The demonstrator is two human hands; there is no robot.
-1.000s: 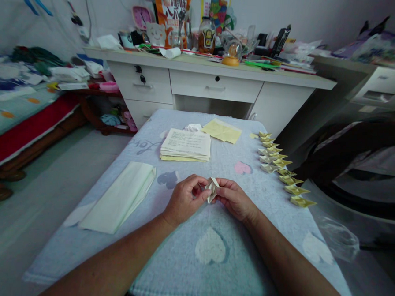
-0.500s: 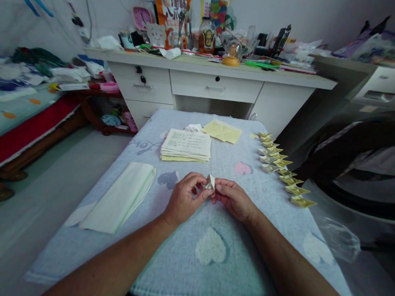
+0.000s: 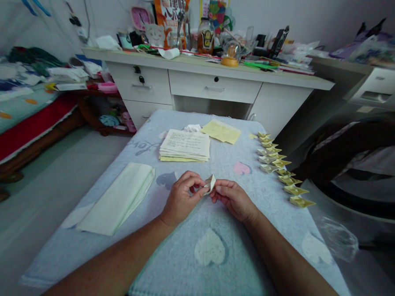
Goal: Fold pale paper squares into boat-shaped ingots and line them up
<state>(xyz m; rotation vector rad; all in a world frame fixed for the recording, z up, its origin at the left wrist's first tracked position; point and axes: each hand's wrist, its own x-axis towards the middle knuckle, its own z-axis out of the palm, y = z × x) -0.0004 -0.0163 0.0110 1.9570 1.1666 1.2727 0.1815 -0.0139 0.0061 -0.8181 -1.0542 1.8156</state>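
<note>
Between my two hands, over the middle of the cloth-covered table [image 3: 207, 272], is a small piece of folded paper [image 3: 210, 183]. My left hand [image 3: 183, 196] pinches its left side between thumb and fingers. The fingertips of my right hand [image 3: 233, 197] close on its right edge. Parts of the paper are hidden behind the fingers. Beyond my hands lies a stack of written paper sheets [image 3: 185, 144], with yellow sheets [image 3: 221, 130] behind it. Along the table's right edge stand several folded paper boats [image 3: 301, 202] in a row.
A folded pale cloth or paper bundle [image 3: 118, 199] lies on the table's left. At the back stands a white desk [image 3: 216, 85] crowded with a jar [image 3: 206, 37], packets and pens. A bed [image 3: 16, 125] is at the left, a front-loading washing machine [image 3: 375, 93] at the right.
Both hands keep their grip on the folded paper. The left fingers have shifted slightly, and more of the paper's pale face shows. The view has moved a little.
</note>
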